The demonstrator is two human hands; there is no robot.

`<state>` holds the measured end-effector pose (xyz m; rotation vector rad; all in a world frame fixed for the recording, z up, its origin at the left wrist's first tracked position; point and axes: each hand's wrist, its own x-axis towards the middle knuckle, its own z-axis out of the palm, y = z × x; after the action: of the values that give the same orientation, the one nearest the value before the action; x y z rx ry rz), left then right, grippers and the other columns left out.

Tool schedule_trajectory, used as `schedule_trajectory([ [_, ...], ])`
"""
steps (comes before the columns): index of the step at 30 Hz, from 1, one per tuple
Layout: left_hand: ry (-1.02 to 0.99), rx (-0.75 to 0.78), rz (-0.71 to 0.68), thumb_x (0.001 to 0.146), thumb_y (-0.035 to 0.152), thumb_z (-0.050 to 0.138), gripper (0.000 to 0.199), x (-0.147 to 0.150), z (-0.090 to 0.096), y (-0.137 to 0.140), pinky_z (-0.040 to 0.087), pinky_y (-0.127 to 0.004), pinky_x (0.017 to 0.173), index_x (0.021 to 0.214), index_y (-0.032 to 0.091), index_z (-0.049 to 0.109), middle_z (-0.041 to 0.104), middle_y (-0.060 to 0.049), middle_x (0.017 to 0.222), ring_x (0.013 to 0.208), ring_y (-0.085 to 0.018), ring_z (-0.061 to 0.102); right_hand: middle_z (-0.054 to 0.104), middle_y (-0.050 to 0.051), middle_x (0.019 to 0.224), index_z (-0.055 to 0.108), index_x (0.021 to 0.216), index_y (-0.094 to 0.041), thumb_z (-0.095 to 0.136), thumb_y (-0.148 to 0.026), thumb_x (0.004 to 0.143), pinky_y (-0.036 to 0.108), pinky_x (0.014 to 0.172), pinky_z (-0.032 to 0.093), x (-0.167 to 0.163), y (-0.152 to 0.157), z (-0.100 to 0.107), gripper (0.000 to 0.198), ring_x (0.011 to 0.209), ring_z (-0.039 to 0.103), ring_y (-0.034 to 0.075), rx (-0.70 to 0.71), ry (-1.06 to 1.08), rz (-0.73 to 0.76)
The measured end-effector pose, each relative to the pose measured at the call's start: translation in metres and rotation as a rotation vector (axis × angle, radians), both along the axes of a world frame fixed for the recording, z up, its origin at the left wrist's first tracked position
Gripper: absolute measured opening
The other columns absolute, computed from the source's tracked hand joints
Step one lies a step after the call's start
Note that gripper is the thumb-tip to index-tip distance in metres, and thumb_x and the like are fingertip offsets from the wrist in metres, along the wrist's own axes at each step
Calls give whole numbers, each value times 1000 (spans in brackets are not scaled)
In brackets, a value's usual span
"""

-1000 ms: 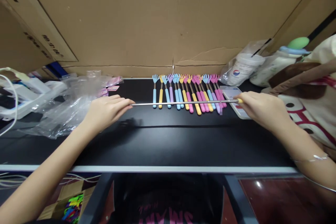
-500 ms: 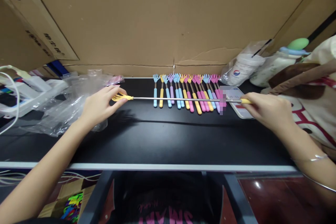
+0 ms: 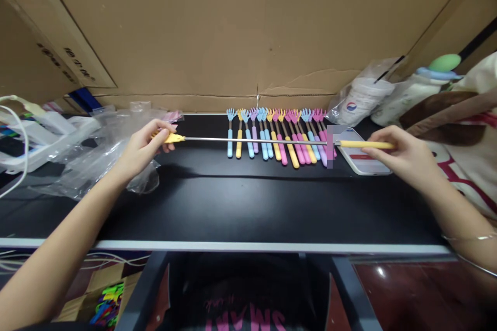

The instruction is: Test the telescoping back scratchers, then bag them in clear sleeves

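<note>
A yellow telescopic back scratcher (image 3: 248,140) is stretched out long and level above the black tabletop, its thin metal rod spanning the gap between my hands. My left hand (image 3: 145,145) is closed around its yellow claw head, which the fingers partly cover. At the other end, my right hand (image 3: 402,155) pinches the yellow handle near its tip. Behind the rod lies a row of collapsed back scratchers (image 3: 265,139) in blue, yellow, purple and pink, claws toward the cardboard.
Crumpled clear plastic bags (image 3: 104,150) and a white power strip (image 3: 54,139) lie at left. On the right are a phone (image 3: 359,152), a bagged white cup (image 3: 365,101) and a bottle (image 3: 423,93). A cardboard wall (image 3: 194,36) closes off the back.
My hands have moved slightly farther apart, and the rod sits a little higher. The right hand has shifted toward the handle's end, so more of the yellow handle shows.
</note>
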<state>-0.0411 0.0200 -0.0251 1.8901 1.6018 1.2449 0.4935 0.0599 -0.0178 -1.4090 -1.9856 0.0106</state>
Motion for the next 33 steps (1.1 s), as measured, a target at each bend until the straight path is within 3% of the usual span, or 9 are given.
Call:
schedule_trajectory([
  [5,-292,-77,43,72,53,67,42,1,1,1,44,-17,47,96,21,55,61,2,65,53,-11,56,55,-2,63,54,83,-24,74,-57,63,27,53,39,-8,-2,1,44,56,51,14,-212,413,124],
  [8,-427,-65,61,65,49,74,44,2,0,2,44,-16,44,92,20,55,61,2,65,51,-10,56,51,-4,55,54,83,-24,72,-56,69,27,55,38,-16,-3,0,40,52,48,13,-266,570,170],
  [11,-501,9,91,67,41,73,36,7,1,7,43,-15,42,90,20,56,60,2,63,50,-9,55,47,-3,54,52,78,-23,64,-59,76,27,51,33,-25,3,6,39,49,43,13,-310,800,206],
  [15,-619,142,147,73,28,65,21,22,15,20,42,-15,40,88,20,53,55,5,56,44,-8,53,38,-4,52,45,75,-23,53,-49,86,27,48,27,-35,25,19,30,46,33,11,-337,1009,143],
  [19,-714,204,169,74,20,58,15,36,25,29,39,-14,37,86,21,50,53,7,56,40,-6,49,35,-6,49,40,74,-24,50,-46,87,27,49,26,-39,43,21,28,43,28,11,-292,1073,114],
  [25,-667,152,161,71,21,58,16,34,7,27,41,-15,38,85,19,51,54,5,56,42,-7,51,37,-6,48,41,72,-24,60,-52,76,27,47,24,-35,36,6,34,42,27,10,-295,1053,122],
  [33,-700,110,149,69,19,55,16,35,0,23,40,-15,37,85,19,52,54,5,56,41,-8,50,37,-6,49,38,71,-24,59,-53,76,28,45,25,-39,23,10,36,39,27,9,-209,1049,101],
])
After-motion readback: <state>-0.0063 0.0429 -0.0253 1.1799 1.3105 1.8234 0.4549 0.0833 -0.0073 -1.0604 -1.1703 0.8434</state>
